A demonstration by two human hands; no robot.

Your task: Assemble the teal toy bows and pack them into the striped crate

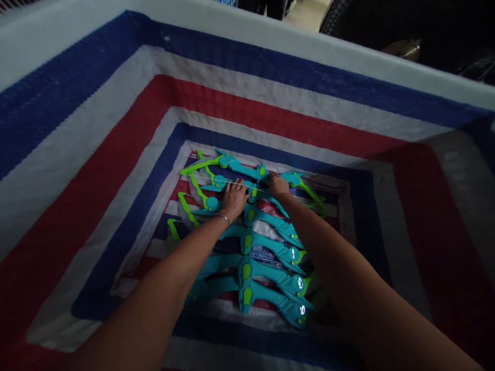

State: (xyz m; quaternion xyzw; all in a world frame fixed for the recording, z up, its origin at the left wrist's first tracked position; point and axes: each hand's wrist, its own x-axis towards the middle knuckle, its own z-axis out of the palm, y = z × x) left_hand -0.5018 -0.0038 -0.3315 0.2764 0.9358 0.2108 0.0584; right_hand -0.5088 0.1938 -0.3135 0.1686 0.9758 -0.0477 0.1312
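Several teal and lime-green toy bows [268,241] lie in a row, one behind another, on the bottom of a deep striped container. My left hand [234,200], with a thin bracelet at the wrist, rests on the second bow from the far end, its fingers stretched out. A thin white string crosses near those fingertips. At the farthest toy bow [242,166], my right hand [279,186] has its fingers curled around the limb, right of the green middle piece. My forearms cover parts of the nearer bows.
High walls of red, white and blue striped woven sheeting [294,108] surround the bows. A pale rim [240,26] runs along the top. Outside at the upper right is a dark, shiny black surface [371,31]; a person's dark-clothed legs [266,7] stand beyond the rim.
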